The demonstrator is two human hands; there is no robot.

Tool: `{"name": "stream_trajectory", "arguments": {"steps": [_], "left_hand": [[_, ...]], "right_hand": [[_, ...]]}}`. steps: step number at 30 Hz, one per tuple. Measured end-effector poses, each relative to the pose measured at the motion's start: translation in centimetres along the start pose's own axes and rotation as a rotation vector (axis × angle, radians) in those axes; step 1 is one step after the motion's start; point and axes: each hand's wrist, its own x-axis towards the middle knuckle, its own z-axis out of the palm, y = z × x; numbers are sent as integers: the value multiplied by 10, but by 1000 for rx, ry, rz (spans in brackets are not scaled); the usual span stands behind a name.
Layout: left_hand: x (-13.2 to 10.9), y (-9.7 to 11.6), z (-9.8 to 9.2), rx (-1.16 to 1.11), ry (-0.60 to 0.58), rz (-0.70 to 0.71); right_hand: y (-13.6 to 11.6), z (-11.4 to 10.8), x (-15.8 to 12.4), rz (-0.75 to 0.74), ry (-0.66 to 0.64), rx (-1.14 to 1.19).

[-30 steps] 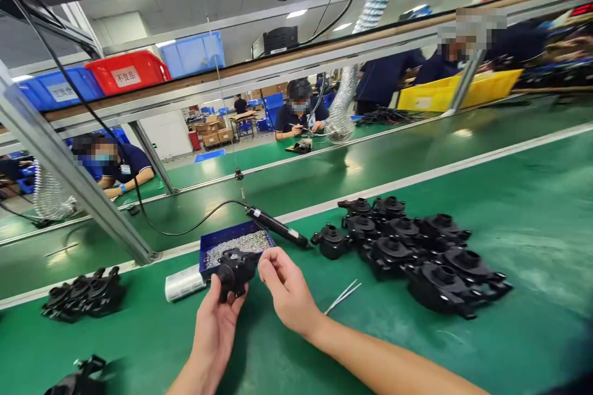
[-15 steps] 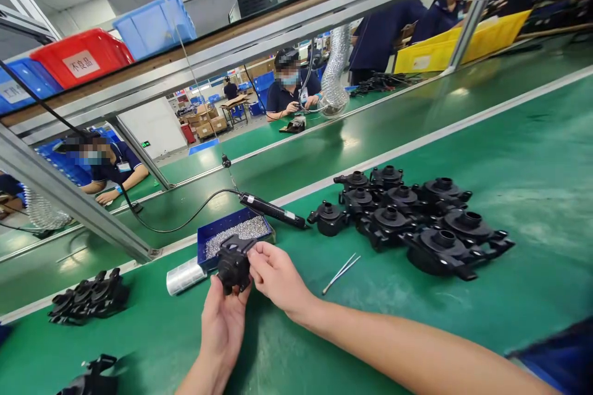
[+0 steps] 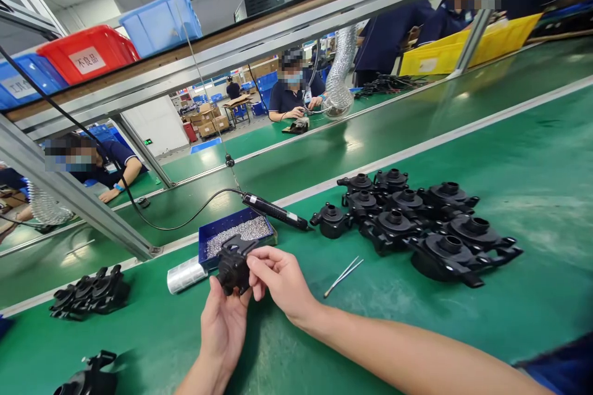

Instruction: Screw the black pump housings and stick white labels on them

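My left hand (image 3: 225, 328) is wrapped round the lower part of a black plastic housing (image 3: 233, 264), holding it up over the green bench. The fingers of my right hand (image 3: 283, 282) are bent, with thumb and forefinger pinched at the housing's right edge. Whether a small piece sits between those fingertips is hidden. Just behind the housing is a blue tray (image 3: 202, 245) of small shiny metal screws (image 3: 241, 229). A black electric screwdriver (image 3: 275, 211) lies with its tip on the bench right of the tray, its cable running left.
Several similar black housings (image 3: 396, 222) stand at the right, with more (image 3: 90, 293) at the left and one (image 3: 90, 376) near the front left corner. Two thin white swabs (image 3: 343, 276) lie right of my hands. A clear plastic roll (image 3: 186, 274) touches the tray. Metal posts (image 3: 134, 222) hold a shelf.
My right fingertips have shifted slightly down along the housing's edge, the other fingers curling more. The left hand keeps its grip. The whole view has moved a little.
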Motion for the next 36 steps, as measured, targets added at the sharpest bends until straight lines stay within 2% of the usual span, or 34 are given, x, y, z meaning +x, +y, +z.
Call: {"name": "stream_trajectory", "arguments": {"steps": [8, 10, 12, 16, 18, 22, 27, 29, 32, 34, 36], "left_hand": [[1, 3, -4, 28, -105, -30], [2, 2, -6, 86, -128, 31], [4, 0, -8, 189, -154, 155], [6, -2, -13, 303, -101, 361], [6, 0, -13, 272, -82, 387], [7, 8, -11, 250, -133, 408], [11, 16, -10, 275, -178, 438], [13, 19, -10, 294, -163, 417], [17, 24, -9, 317, -89, 314], [19, 26, -8, 338, -43, 208], [18, 25, -7, 385, -28, 84]], "right_hand": [[-1, 0, -2, -3, 26, -68], [-5, 0, -1, 20, 19, -62], [-7, -1, -1, 56, 47, -38], [0, -1, -2, 176, 113, 40], [8, -1, -5, 245, 93, 79], [19, 1, -11, 357, 52, 124], [27, 0, -12, 407, 29, 39], [28, -3, -10, 392, 17, -54], [21, -11, -3, 356, -38, -263], [7, -19, 7, 299, -78, -440], [-14, -28, 24, 162, -65, -616]]}}
